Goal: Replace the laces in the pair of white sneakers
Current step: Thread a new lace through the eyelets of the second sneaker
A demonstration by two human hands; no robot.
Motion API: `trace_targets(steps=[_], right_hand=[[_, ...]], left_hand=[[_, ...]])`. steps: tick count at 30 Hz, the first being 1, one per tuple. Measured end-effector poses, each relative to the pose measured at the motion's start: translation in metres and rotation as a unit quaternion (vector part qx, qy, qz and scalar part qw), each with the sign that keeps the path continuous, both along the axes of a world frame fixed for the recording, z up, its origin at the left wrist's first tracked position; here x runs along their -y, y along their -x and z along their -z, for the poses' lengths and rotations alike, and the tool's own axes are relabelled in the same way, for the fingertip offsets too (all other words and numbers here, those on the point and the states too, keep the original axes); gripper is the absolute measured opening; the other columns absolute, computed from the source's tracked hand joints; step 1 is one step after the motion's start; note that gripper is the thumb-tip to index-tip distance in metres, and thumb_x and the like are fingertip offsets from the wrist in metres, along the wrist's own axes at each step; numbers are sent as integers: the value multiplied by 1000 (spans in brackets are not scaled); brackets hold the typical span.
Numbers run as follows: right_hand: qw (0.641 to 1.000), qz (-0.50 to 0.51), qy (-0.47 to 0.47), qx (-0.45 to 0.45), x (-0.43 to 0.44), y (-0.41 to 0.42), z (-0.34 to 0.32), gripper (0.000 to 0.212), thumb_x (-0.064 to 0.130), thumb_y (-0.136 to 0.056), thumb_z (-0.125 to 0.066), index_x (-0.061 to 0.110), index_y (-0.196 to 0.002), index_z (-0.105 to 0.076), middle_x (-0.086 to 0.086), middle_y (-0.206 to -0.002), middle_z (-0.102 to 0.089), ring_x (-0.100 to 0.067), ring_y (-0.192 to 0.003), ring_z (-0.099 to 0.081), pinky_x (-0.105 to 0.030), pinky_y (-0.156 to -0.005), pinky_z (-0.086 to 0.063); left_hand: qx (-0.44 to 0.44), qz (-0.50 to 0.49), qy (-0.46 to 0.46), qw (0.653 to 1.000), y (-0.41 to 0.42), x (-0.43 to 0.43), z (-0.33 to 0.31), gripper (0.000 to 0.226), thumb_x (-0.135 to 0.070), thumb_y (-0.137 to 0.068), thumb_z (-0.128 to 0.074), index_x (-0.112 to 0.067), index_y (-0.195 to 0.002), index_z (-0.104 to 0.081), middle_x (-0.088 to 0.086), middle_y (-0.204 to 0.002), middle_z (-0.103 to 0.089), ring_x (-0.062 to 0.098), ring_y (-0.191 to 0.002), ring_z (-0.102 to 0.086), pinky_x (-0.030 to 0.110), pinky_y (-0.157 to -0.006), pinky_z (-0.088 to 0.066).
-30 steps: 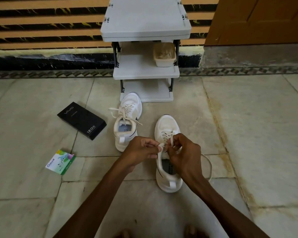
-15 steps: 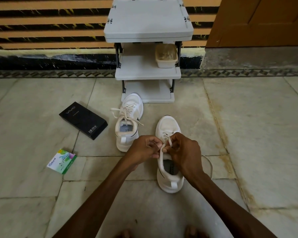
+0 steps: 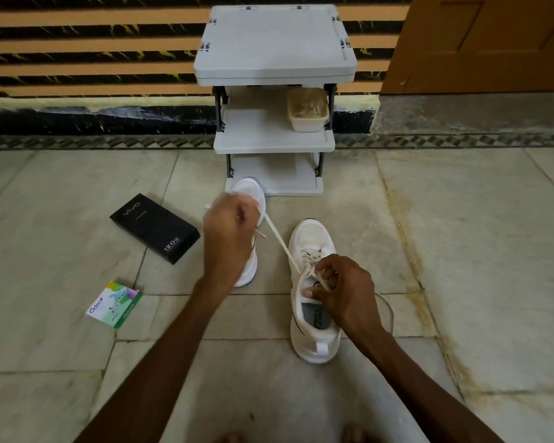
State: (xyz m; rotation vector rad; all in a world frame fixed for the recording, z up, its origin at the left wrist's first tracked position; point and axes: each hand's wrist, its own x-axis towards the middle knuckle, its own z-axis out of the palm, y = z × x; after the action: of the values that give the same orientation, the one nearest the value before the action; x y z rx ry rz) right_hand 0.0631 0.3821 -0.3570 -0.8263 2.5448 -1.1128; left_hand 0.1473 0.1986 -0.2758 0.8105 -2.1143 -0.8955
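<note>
The flat black rectangular cardboard box [image 3: 154,228], on the floor left of the grey plastic three-tier rack [image 3: 274,46], bears "vivo" in thin grey letters on its top and "120W" in white at its near corner. Farther left of the rack and nearer the camera, the small white-and-green cardboard packet [image 3: 115,304] reads "Odonil" in blue, its finer print illegible. In front of the rack, the grey insole [image 3: 316,316] inside the white sneaker [image 3: 311,236] carries dark lettering too small to read.

Single wide-angle head view, facing forward and down; floor [image 3: 77,362] close below, rack [image 3: 274,36] and wall [image 3: 93,43] ahead
</note>
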Motion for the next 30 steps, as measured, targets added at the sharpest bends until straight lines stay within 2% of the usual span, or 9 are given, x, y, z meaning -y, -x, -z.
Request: trace_targets(steps=[3, 6, 9, 11, 14, 18, 21, 25, 30], right_hand=[[1000, 12, 5, 22, 0, 1, 1, 44, 26, -59, -92, 35, -85, -58, 18, -77, -57, 1, -69, -56, -7, -58, -44], [1000, 10, -7, 20, -1, 2, 2, 43, 28, -58, -93, 29, -86, -60, 16, -78, -58, -2, -70, -56, -14, -62, -47], [1000, 14, -9, 24, -1, 1, 1, 47, 32, -56, -93, 29, -85, -56, 15, -78, -58, -1, -70, -56, -15, -61, -45], [999, 22, -16, 25, -1, 2, 1, 49, 35, -56, -93, 31, -83, -52, 16, -78, -58, -1, -70, -55, -14, -59, -43], [999, 32, -22, 24, -1, 2, 2, 50, 37, -55, -93, 30, -79, -49, 14, -76, -58, -3, -66, -54, -16, -56, -42], [999, 36, -32, 21, -1, 1, 3, 50, 40, -56, -92, 29, -79, -49, 14, -73, -57, -4, -64, -54, -19, -55, -45], [998, 38, -39, 26, -2, 3, 2, 50, 42, -55, -92, 28, -76, -48, 13, -69, -57, -4, -61, -54, -18, -53, -42], [998, 34, -45, 39, -2, 4, 0, 48, 41, -56, -92, 26, -75, -51, 11, -67, -58, -4, -59, -54, -12, -49, -37], [996, 31, -44, 72, -2, 3, -10, 43, 33, -59, -92, 27, -74, -53, 10, -74, -59, -3, -61, -53, -8, -53, -41]], left_hand=[[-156, -74, -230, 958, 7, 31, -37, 12, -15, -98, -52, -16, -93, -63, 3, -95, -70, 17, -90, -70, 30, -83, -58], [-232, 51, -503, 831, 6, 20, -46, 14, -12, -100, -48, -5, -104, -59, 7, -91, -72, 16, -80, -73, 27, -72, -59], [40, 119, -411, 903, 3, -5, -20, 13, -12, -99, -47, -12, -98, -60, 1, -73, -62, 8, -52, -52, 18, -45, -43], [234, 164, -263, 922, 0, -19, 4, 13, -15, -96, -52, -19, -93, -63, -5, -72, -60, 12, -64, -55, 24, -57, -45], [386, 208, -97, 893, -6, -33, 26, 9, -34, -92, -60, -30, -86, -66, -13, -74, -61, 12, -76, -60, 27, -68, -46], [301, 237, -145, 912, -6, -33, 31, 17, -22, -92, -63, -23, -77, -71, -9, -80, -70, 10, -81, -66, 27, -75, -51], [142, 267, -297, 906, -7, -28, 10, 36, -7, -96, -53, -25, -67, -65, -16, -63, -61, -3, -57, -50, 13, -55, -38], [-25, 274, -395, 876, -7, -6, -30, 34, 1, -87, -46, -22, -63, -56, -10, -60, -52, 3, -47, -33, 15, -46, -26], [-5, 256, -398, 881, -5, -15, -41, 29, -16, -103, -44, -15, -80, -63, -4, -62, -45, 1, -47, -34, 11, -46, -29]])
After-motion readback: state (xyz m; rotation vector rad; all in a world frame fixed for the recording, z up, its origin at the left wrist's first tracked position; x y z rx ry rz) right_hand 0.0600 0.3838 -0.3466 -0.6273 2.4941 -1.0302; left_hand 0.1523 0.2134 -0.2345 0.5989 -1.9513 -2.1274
